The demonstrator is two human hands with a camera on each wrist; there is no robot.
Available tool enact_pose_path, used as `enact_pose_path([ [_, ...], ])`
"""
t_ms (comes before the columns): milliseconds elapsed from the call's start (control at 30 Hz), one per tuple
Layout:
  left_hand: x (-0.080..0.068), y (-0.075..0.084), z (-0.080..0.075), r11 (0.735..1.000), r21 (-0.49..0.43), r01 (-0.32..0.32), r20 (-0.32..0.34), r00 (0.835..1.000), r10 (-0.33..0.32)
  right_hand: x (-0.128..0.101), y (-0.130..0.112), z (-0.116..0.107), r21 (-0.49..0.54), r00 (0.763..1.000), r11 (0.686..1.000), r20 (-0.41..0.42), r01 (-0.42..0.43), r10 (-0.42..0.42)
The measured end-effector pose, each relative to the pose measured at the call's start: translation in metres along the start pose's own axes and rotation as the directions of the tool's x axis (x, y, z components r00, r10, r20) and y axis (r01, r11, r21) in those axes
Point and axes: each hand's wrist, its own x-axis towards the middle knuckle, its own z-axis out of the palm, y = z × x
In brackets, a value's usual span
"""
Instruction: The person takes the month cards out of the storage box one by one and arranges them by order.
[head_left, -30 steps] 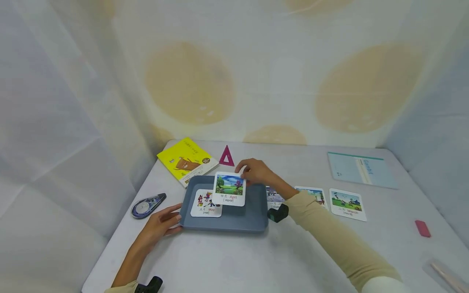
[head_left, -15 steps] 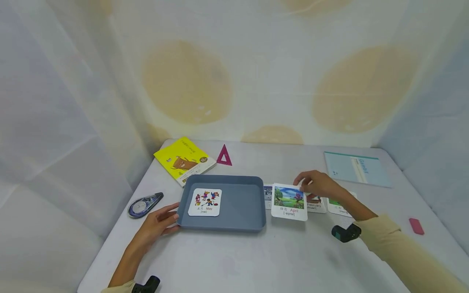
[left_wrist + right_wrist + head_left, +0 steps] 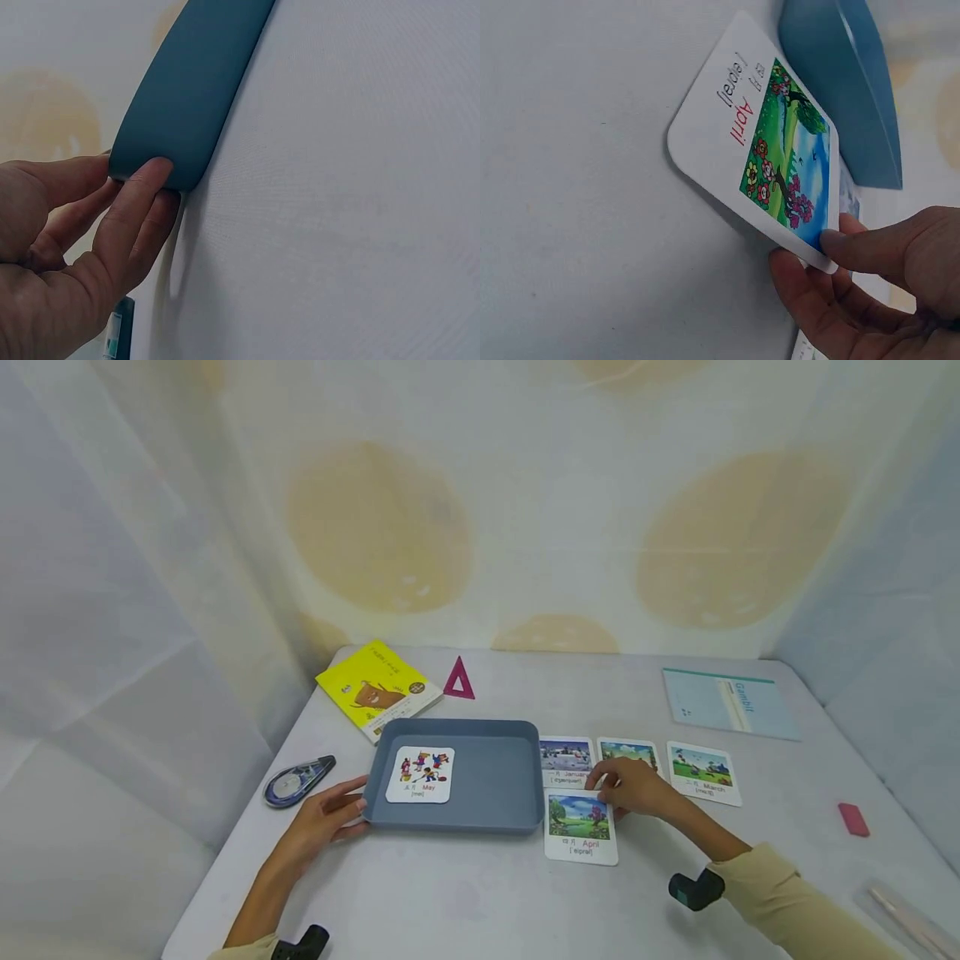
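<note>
Right hand [image 3: 633, 789] pinches April card [image 3: 581, 827]; left hand [image 3: 322, 822] steadies tray [image 3: 487, 810].

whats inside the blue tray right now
Only the May card lies flat inside the blue tray, toward its left end. The rest of the tray floor is bare; anything under the card is hidden.

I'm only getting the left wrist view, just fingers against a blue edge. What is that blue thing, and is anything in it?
Observer: It is a blue-grey tray. The left hand touches its left corner, and a May card lies inside.
Operator: Where is the other hand?
Observer: The right hand pinches the April card by a corner, just right of the tray.
Operator: Is April lying flat?
Observer: No. In the right wrist view its pinched corner is raised off the table.
</note>
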Motion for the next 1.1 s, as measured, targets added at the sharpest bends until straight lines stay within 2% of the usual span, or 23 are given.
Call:
enact_pose_path([
  [333,-0.002,-0.001,-0.002,1.0,-0.003,0.006,-0.028,1.0,-0.006,0.006,-0.007,0.02,-0.151,0.992,0.987,-0.107,0.047,-0.063],
  [467,-0.003,-0.001,-0.001,1.0,-0.006,0.016,-0.034,0.999,-0.017,0.008,-0.016,0.014,-0.205,0.989,0.976,-0.118,0.067,-0.093],
  [533,-0.003,-0.001,0.0,1.0,-0.009,0.018,-0.04,0.999,-0.019,0.011,-0.024,0.007,-0.232,0.983,0.967,-0.121,0.104,-0.135],
  [633,-0.002,-0.002,0.001,1.0,-0.01,0.022,-0.044,0.999,-0.022,0.02,-0.043,-0.006,-0.256,0.962,0.946,-0.133,0.199,-0.238],
  [733,-0.002,-0.002,0.001,1.0,-0.014,0.023,-0.046,0.999,-0.023,0.035,-0.068,-0.014,-0.227,0.933,0.924,-0.119,0.308,-0.34],
  [800,-0.002,-0.003,0.001,1.0,-0.016,0.023,-0.047,0.999,-0.024,0.048,-0.088,-0.012,-0.196,0.921,0.915,-0.1,0.353,-0.377],
  [933,0.0,-0.004,0.002,1.0,-0.018,0.013,-0.047,0.999,-0.014,0.075,-0.128,0.009,-0.15,0.915,0.91,-0.063,0.387,-0.399],
  [1000,0.001,-0.004,0.003,1.0,-0.021,0.009,-0.047,0.999,-0.01,0.089,-0.145,0.024,-0.134,0.925,0.919,-0.034,0.37,-0.377],
  [1100,0.002,-0.004,0.005,1.0,-0.02,0.003,-0.048,0.999,-0.004,0.107,-0.162,0.05,-0.127,0.929,0.921,0.023,0.369,-0.369],
])
